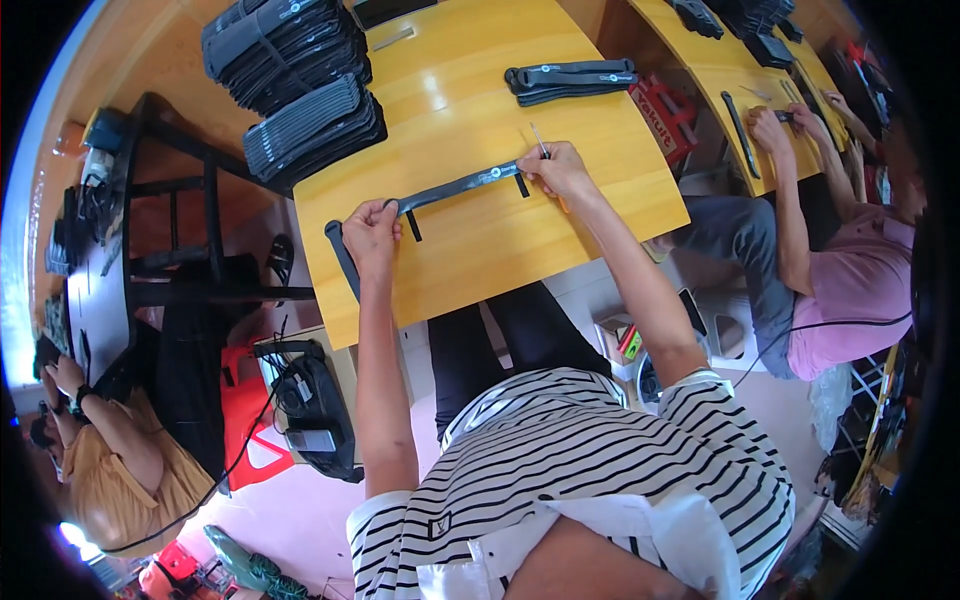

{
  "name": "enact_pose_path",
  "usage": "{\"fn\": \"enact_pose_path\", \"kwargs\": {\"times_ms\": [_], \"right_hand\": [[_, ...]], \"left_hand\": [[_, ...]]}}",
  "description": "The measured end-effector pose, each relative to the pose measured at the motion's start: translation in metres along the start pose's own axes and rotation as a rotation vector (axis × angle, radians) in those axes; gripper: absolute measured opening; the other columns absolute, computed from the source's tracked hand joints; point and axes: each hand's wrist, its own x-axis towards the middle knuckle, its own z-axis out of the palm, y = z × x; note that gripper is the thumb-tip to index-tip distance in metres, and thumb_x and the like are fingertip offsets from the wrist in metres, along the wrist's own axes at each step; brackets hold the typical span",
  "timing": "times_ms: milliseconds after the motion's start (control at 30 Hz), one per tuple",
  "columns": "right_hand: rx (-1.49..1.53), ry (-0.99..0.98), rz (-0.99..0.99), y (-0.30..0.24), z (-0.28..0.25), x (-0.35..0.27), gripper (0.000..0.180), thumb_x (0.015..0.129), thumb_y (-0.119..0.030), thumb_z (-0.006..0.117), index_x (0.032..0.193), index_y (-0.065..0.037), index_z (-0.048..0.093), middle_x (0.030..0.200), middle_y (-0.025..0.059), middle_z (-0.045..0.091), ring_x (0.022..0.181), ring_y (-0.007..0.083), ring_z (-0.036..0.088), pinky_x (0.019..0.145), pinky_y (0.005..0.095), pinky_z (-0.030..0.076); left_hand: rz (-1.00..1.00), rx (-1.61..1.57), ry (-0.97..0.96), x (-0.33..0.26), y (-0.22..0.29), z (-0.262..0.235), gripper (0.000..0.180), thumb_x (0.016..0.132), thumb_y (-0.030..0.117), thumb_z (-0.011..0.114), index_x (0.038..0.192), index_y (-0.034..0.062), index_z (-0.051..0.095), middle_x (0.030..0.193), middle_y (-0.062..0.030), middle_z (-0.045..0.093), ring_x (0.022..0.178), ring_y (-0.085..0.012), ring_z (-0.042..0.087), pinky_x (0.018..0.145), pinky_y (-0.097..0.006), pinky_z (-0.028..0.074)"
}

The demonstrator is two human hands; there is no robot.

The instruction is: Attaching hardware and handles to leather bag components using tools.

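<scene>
A long black strap (455,188) with a white mark is stretched just over the yellow table (480,265). My left hand (372,238) pinches its left end, and my right hand (560,172) grips the right end. Two short black tabs hang from the strap's lower edge, one near each hand. A slim pointed tool (536,133) sticks up from my right fingers; an orange part shows below that hand, and the tool's exact kind is hidden. Left of my left hand, another black band (342,258) lies at the table edge; whether it joins the strap is unclear.
Tall stacks of black straps (310,130) stand at the far left, and a smaller bundle (570,80) lies at the far right. A red crate (663,120) is beyond the right edge. Co-workers sit at both sides; a black bag (318,405) is at lower left.
</scene>
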Motion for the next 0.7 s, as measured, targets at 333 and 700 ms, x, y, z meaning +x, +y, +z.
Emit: {"fn": "enact_pose_path", "kwargs": {"times_ms": [333,700], "right_hand": [[-0.286,0.237,-0.016,0.014,0.009,0.007,0.012,0.067,-0.014,0.069,0.065,-0.003,0.065,0.059,0.0096,0.062,0.053,0.0185,0.06,0.054,0.0313,0.047],[-0.533,0.296,-0.047,0.005,0.016,0.004,0.017,0.069,-0.022,0.065,0.071,-0.005,0.066,0.072,0.0169,0.064,0.072,0.0316,0.063,0.069,0.0395,0.05]], "left_hand": [[0.004,0.183,0.089,-0.002,-0.002,0.012,0.011,0.08,0.01,0.064,0.079,-0.0005,0.06,0.059,-0.0017,0.055,0.045,-0.0069,0.048,0.039,-0.021,0.036],[0.002,0.303,0.125,-0.002,0.001,0.016,0.013,0.08,0.011,0.064,0.08,-0.0009,0.06,0.058,-0.0005,0.053,0.043,-0.0074,0.048,0.039,-0.021,0.039]]}}
